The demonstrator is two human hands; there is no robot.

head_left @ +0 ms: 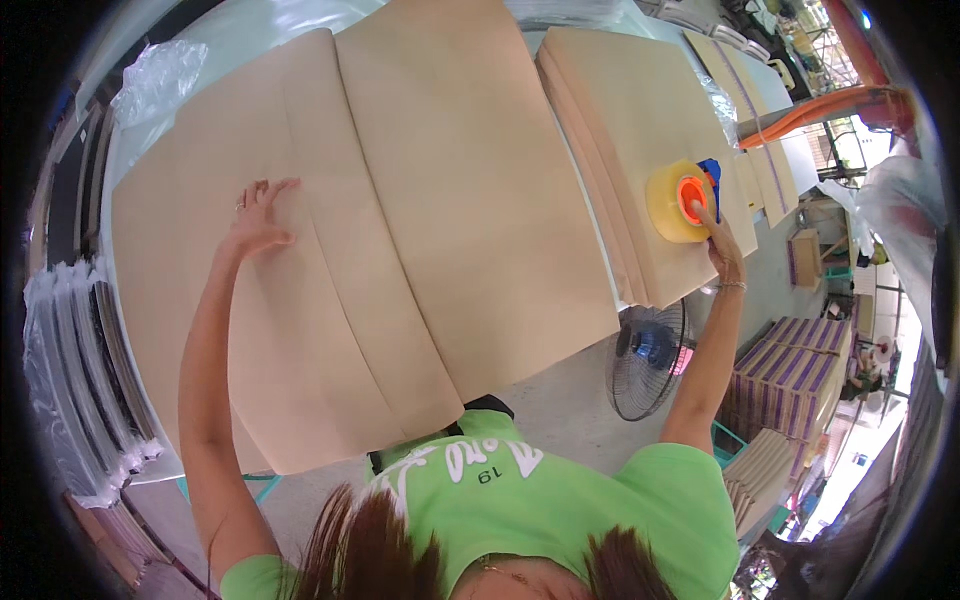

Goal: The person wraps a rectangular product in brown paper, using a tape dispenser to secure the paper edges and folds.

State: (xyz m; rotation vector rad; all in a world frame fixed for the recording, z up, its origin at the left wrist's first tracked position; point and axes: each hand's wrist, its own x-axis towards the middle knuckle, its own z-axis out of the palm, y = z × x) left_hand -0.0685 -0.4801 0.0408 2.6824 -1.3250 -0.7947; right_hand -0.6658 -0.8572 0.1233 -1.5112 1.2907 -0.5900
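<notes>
A large brown cardboard sheet (450, 190) with folded panels covers the table in front of me. My left hand (262, 218) rests on its left panel, fingers apart and holding nothing. To the right, my right hand (722, 245) grips a tape dispenser (692, 198) loaded with a wide yellowish roll and an orange hub; its blue part shows on the far side. The dispenser is at the right side of a stack of folded cardboard (630, 130). My right thumb presses at the hub, while the other fingers are partly hidden.
A standing fan (650, 360) is below the table's right side. Plastic-wrapped panels (75, 370) line the left edge, and clear plastic film (160, 80) lies at the far left. Bundled cardboard (790, 375) stands on the floor at right. An orange hose (820, 112) reaches in from the right.
</notes>
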